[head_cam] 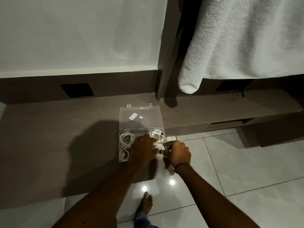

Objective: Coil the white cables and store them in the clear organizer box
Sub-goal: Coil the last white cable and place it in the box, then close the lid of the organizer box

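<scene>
The clear organizer box point(119, 146) lies open on a dark counter, its lid point(141, 112) folded back flat. Coiled white cables fill the far-left compartment point(126, 138), the near-left compartment point(123, 153) and the far-right compartment point(157, 134). Another coiled white cable point(158, 148) sits in the near-right compartment. My left hand point(143, 151) covers the middle compartments, its fingers pressing on this cable. My right hand point(178, 152) is at the box's right edge, fingers pinched on the same cable. A white cable piece point(171, 138) shows just past the right edge.
The counter point(65, 137) ends just right of the box, above a glossy tiled floor point(230, 162). A white towel point(238, 38) hangs at upper right. Black wall sockets point(77, 90) sit behind the counter. My bare foot point(145, 203) stands on the tiles below.
</scene>
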{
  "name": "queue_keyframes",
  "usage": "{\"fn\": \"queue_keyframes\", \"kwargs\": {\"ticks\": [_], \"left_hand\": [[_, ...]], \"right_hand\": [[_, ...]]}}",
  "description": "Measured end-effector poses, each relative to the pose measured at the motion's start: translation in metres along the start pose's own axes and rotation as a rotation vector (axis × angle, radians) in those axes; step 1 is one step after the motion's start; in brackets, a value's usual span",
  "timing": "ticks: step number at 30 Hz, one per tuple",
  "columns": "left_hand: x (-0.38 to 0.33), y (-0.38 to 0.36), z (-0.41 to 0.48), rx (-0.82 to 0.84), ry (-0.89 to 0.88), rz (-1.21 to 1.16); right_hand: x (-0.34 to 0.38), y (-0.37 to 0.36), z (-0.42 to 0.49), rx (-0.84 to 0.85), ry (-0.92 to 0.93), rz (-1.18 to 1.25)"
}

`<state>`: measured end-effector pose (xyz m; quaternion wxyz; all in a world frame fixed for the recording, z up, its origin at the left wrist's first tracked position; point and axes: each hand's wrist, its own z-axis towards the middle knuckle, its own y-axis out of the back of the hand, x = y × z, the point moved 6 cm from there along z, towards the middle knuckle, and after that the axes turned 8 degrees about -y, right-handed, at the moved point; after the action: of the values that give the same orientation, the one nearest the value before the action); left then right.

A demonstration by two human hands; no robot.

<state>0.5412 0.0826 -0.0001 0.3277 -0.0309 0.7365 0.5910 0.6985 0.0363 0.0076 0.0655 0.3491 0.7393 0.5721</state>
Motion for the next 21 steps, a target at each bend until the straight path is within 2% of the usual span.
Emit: {"fn": "queue_keyframes", "kwargs": {"ticks": [4, 7, 10, 13, 15, 18, 21], "left_hand": [[0.04, 0.039, 0.005, -0.229, 0.158, -0.245], [0.083, 0.071, 0.023, -0.336, 0.338, -0.211], [0.131, 0.081, 0.044, -0.228, 0.584, -0.183], [0.159, 0.076, 0.06, -0.116, 0.753, -0.429], [0.163, 0.072, 0.064, -0.077, 0.799, -0.645], [0.151, 0.071, 0.061, -0.133, 0.855, -1.047], [0.143, 0.08, 0.055, -0.213, 0.872, -1.175]], "right_hand": [[0.019, 0.016, 0.02, -0.017, 0.007, 0.129], [0.048, 0.02, 0.051, 0.008, 0.026, 0.251], [0.071, 0.011, 0.09, 0.112, -0.08, 0.447], [0.082, -0.002, 0.12, 0.193, -0.164, 0.588], [0.08, -0.005, 0.127, 0.214, -0.216, 0.51], [0.077, -0.008, 0.125, 0.273, -0.296, 0.674], [0.076, -0.002, 0.111, 0.308, -0.391, 1.029]]}}
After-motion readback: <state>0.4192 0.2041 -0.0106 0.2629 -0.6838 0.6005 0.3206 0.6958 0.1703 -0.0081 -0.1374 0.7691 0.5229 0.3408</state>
